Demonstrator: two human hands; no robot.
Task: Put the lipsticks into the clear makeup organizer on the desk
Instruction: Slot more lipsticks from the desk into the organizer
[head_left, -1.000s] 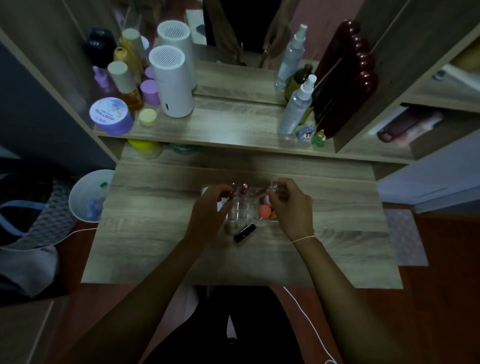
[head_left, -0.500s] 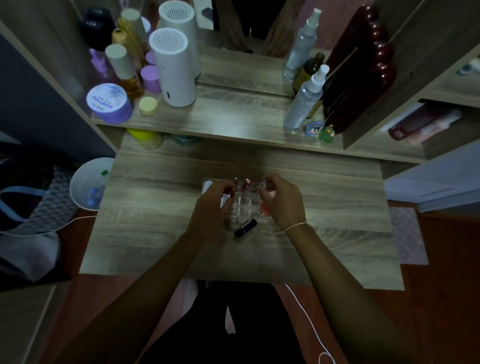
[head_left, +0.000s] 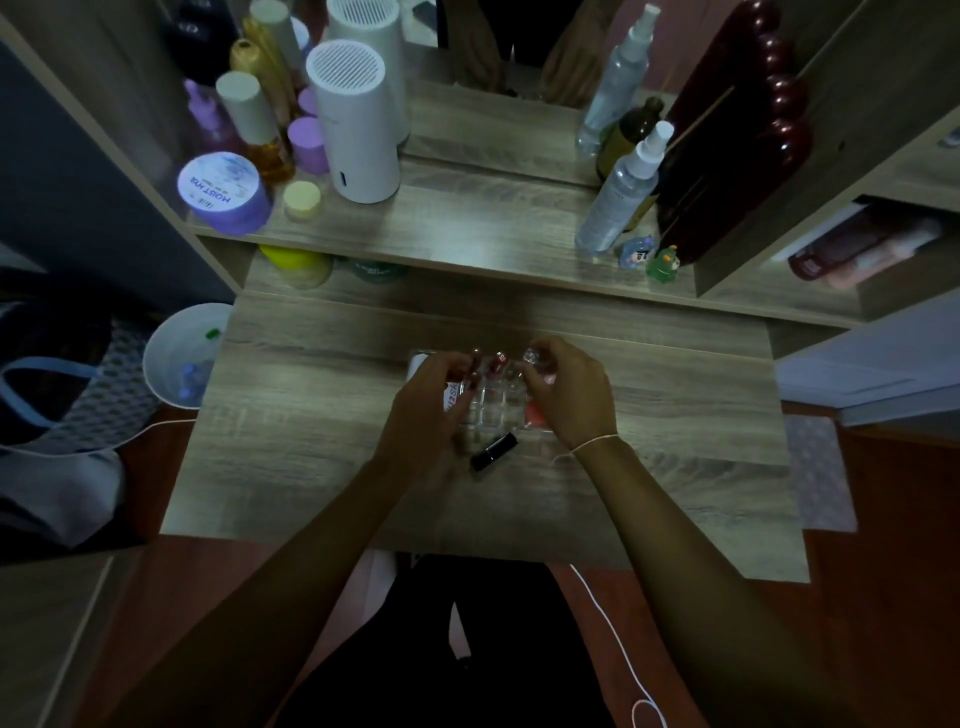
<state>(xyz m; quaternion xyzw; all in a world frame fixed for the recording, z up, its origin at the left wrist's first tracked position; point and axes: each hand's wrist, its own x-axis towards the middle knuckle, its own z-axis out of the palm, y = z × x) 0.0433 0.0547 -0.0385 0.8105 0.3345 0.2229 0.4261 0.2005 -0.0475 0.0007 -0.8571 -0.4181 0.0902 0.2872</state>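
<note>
A clear makeup organizer (head_left: 493, 408) stands mid-desk between my hands. Two red-topped lipsticks (head_left: 500, 359) stand upright in its back compartments. My left hand (head_left: 428, 402) is at the organizer's left side, fingertips pinched on a dark red lipstick (head_left: 474, 378) there. My right hand (head_left: 574, 395) is at the right side and holds a clear-capped lipstick (head_left: 531, 357) upright over the back right corner. A black lipstick (head_left: 493, 452) lies on the desk just in front of the organizer. An orange sponge (head_left: 535, 415) shows at the organizer's right, partly under my right hand.
The wooden desk (head_left: 311, 415) ends in a raised shelf with a white cylinder (head_left: 356, 124), a purple jar (head_left: 223, 192), bottles and spray bottles (head_left: 621, 192). A white bin (head_left: 179, 358) sits left of the desk. A white cord (head_left: 613, 623) hangs at the front.
My right hand has shifted a little left over the organizer and now covers more of the orange sponge. The left hand stays at the organizer's left side. The black lipstick has not moved.
</note>
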